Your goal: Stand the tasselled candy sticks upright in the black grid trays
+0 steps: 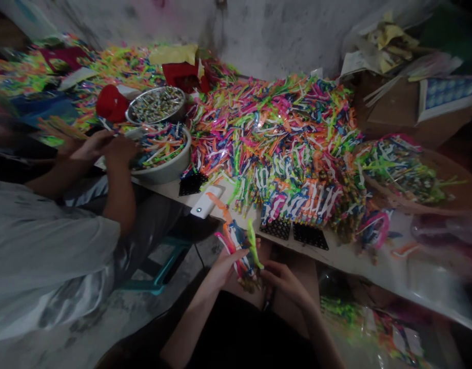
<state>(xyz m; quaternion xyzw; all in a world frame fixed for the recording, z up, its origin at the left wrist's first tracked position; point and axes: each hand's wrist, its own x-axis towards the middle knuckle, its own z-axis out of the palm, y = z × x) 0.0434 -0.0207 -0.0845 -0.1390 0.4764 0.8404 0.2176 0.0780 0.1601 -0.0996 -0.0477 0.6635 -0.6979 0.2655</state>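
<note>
My left hand (223, 267) is closed around a bunch of colourful soft strips (236, 237), blue, white, pink and orange, with brownish-gold ends pointing down. Above my lap, my right hand (282, 281) is closed at the lower end of a lime-green strip (252, 240) on the right side of that bunch. Its fingertips are dim, so the exact grip is hard to see. On the table just beyond lie neat rows of similar strips (297, 202), with a large loose heap (267, 113) behind them.
A white phone-like device (205, 202) lies at the table edge, near black perforated trays (311, 237). At left, a co-worker's hands (118, 148) work by a white tub (162, 173) and a metal bowl (130, 114). A wide basin (451, 192) and cardboard box (393, 102) stand right.
</note>
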